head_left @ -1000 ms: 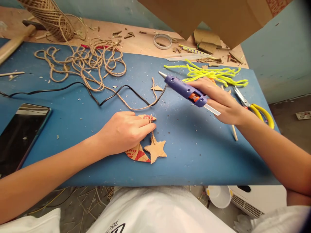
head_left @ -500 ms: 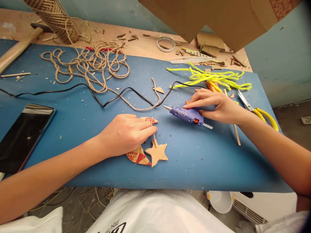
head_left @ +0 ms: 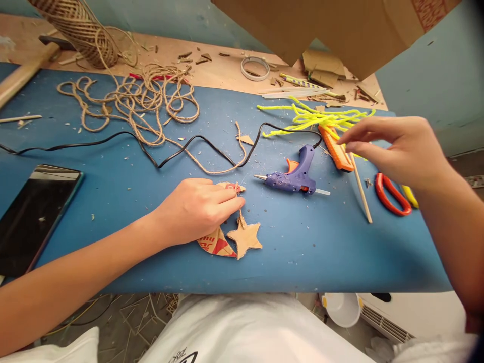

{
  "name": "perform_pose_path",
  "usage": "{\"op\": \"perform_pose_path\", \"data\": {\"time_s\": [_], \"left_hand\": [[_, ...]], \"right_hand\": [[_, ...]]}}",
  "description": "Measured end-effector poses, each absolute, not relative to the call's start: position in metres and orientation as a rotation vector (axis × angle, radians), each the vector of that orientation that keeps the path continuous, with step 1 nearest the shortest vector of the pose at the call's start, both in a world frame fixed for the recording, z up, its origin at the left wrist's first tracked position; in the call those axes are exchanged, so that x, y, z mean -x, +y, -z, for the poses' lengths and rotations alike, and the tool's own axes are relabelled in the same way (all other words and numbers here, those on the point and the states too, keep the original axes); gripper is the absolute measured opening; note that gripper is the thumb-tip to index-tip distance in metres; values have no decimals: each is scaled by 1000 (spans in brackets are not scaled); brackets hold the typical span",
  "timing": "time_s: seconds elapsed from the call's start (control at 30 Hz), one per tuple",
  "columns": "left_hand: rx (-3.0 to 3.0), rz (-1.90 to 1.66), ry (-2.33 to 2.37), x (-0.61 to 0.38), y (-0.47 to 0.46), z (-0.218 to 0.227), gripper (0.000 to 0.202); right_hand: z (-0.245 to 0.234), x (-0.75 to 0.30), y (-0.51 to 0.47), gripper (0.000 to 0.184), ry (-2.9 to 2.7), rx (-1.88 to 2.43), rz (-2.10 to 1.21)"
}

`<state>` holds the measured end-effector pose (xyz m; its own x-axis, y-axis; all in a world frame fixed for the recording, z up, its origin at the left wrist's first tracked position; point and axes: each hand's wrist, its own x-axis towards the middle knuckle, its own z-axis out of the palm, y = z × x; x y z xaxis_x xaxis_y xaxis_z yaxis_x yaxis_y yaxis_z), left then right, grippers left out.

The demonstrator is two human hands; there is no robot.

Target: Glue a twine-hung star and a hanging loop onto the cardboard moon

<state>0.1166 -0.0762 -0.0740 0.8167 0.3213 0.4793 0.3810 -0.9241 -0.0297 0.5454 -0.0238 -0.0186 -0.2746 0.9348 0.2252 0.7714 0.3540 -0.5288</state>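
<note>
My left hand [head_left: 206,207] is closed over a cardboard crescent [head_left: 216,244] with red print, pinning it on the blue mat; its middle is hidden under my fingers. From short twine at my fingertips hangs a cardboard star [head_left: 245,237], lying flat beside the crescent's lower tip. My right hand [head_left: 397,146] hovers at the right, thumb and fingers apart, with nothing in it. Below and left of it, a purple glue gun [head_left: 291,179] lies on its side, nozzle towards my left hand. Nearest to the right hand are an orange-handled tool [head_left: 336,149] and lime-green pipe cleaners [head_left: 306,118].
Loose twine [head_left: 147,101] trails from a spool [head_left: 81,35]. A black cord [head_left: 212,145] crosses the mat [head_left: 295,267]. A phone [head_left: 41,212] lies left, red handles [head_left: 391,194] and a thin stick [head_left: 362,189] right. Cardboard [head_left: 340,30] overhangs the back.
My right hand has let go of the glue gun and moved right and up, leaving it on the mat. The red handles now show beside the yellow one. My left hand stays put.
</note>
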Motion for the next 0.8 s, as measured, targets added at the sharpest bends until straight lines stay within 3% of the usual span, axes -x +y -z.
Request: {"op": "perform_pose_path", "data": {"time_s": [0.13,0.23,0.33,0.47,0.57,0.8], "left_hand": [[2860,732,-565,-117,-77,73,34],[2849,736,-547,-117,-78,72,35],[2841,741,-544,-119,-78,71,40],[2822,746,-546,-119,-80,71,42],[2812,752,-560,-119,-82,70,42],[2792,756,-589,-118,-83,74,44]], "right_hand": [[12,-559,-49,32,-2056,2529,-114],[16,-565,-69,37,-2021,2795,-377],[15,-579,-80,23,-1774,2647,-700],[-5,-573,-85,6,-1382,2049,-643],[-20,-529,-83,5,-1437,1468,-548],[-12,-411,-64,11,-1627,924,-885]]}}
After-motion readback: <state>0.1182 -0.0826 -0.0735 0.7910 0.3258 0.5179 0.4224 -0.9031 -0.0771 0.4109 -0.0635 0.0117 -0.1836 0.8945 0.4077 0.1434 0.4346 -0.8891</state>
